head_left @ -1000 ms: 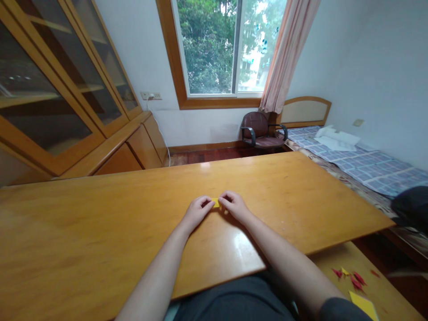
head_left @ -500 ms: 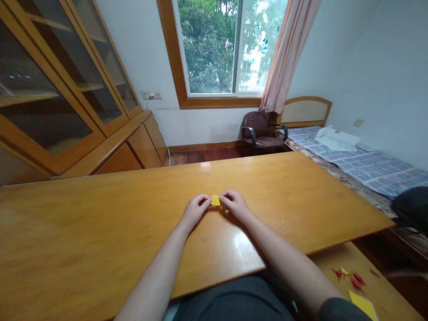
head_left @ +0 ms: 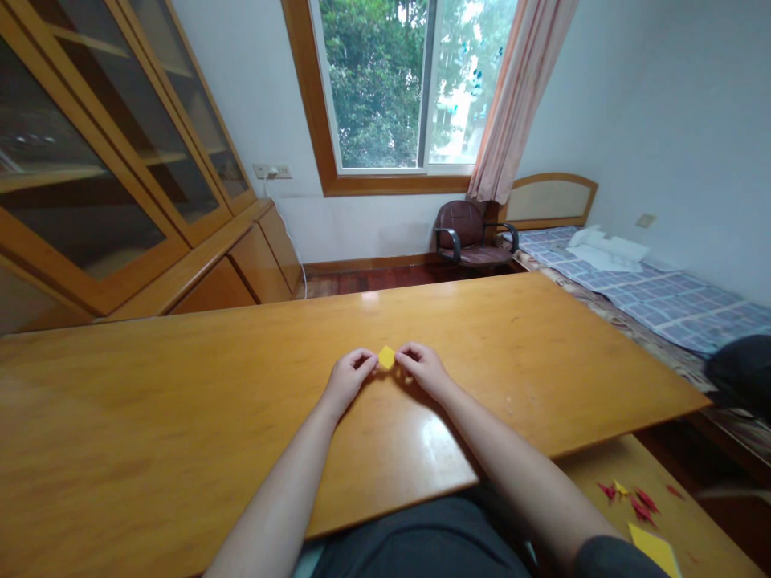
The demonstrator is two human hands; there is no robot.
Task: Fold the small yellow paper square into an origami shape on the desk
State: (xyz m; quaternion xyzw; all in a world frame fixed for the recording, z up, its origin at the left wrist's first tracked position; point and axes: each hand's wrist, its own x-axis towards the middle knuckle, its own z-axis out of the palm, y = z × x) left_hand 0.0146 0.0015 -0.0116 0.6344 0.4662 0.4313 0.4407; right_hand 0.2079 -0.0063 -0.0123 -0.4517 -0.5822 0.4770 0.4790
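A small yellow paper square (head_left: 386,357) is held up just over the wooden table (head_left: 181,417), turned so that its corners point to the sides. My left hand (head_left: 350,377) pinches its left corner between thumb and forefinger. At the opposite corner, my right hand (head_left: 425,369) has its thumb and forefinger closed on the paper. Whether the paper is folded in layers is too small to make out.
On a lower surface at the right lie several red folded paper pieces (head_left: 644,504), a small yellow one (head_left: 620,487) and yellow sheets (head_left: 654,550). Beyond the table stand a brown armchair (head_left: 463,233), a bed (head_left: 662,297) and a glass-door cabinet (head_left: 205,233).
The yellow paper has turned from edges level to corners pointing sideways. My left hand has shifted very slightly left; my right hand stays nearly in place.
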